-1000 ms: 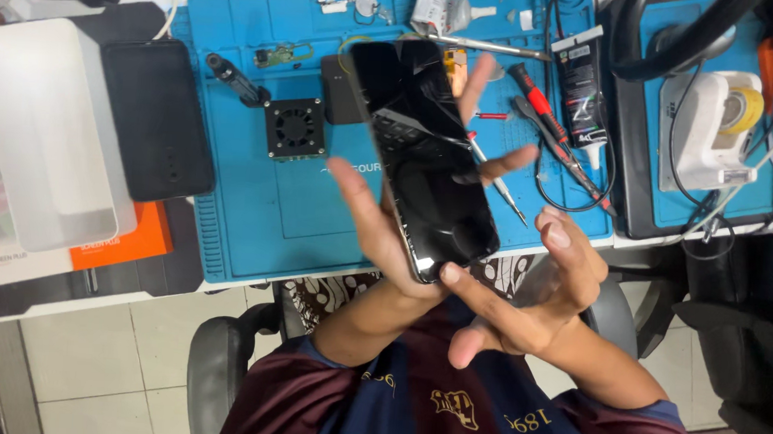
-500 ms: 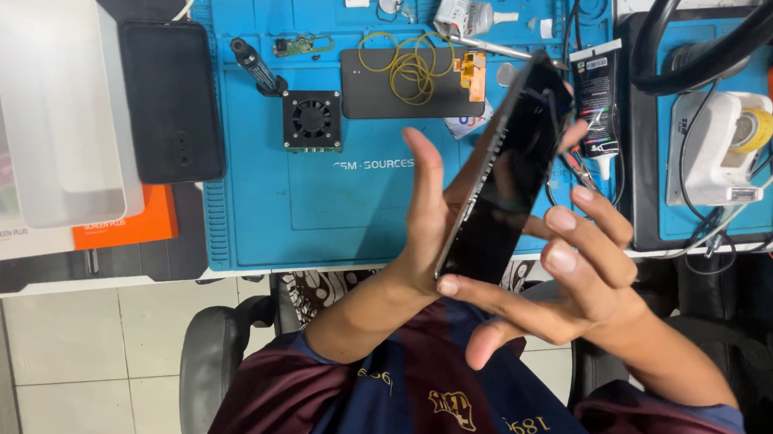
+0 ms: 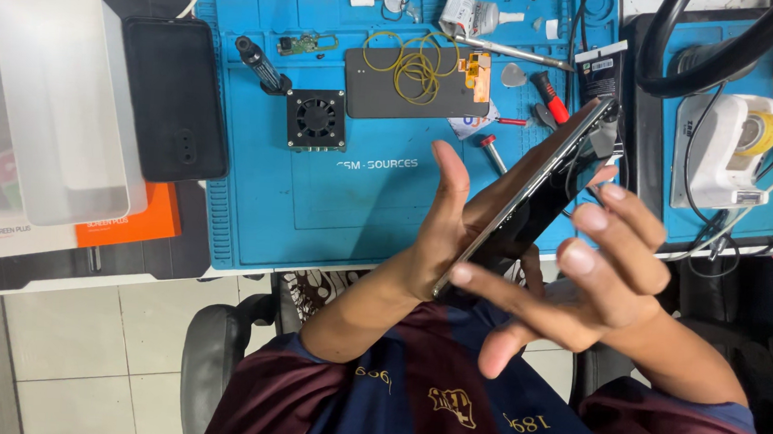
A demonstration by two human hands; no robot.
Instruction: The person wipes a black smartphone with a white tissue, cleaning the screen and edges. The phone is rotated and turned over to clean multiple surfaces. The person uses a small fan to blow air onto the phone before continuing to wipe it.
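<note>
Resting edge-on against left fingers [image 3: 450, 172]: phone [image 3: 531, 195]

Left hand [image 3: 444, 234] gripping a dark phone [image 3: 531, 195] edge-on, tilted above the blue mat [image 3: 316, 204]. Right hand [image 3: 597, 283] beside it, forefinger touching the phone's lower end. Small fan [image 3: 316, 120] and white box [image 3: 62, 103] behind.

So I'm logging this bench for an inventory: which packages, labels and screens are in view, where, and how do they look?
Phone screen panel: thin, black, held tilted on edge between left hand and right hand.
White box: tall, rectangular, far left.
Orange and white package: flat, under that box.
Black label card: small, with a white sticker, mat's right edge.
Glue tube: crumpled, white, mat's top.
</note>
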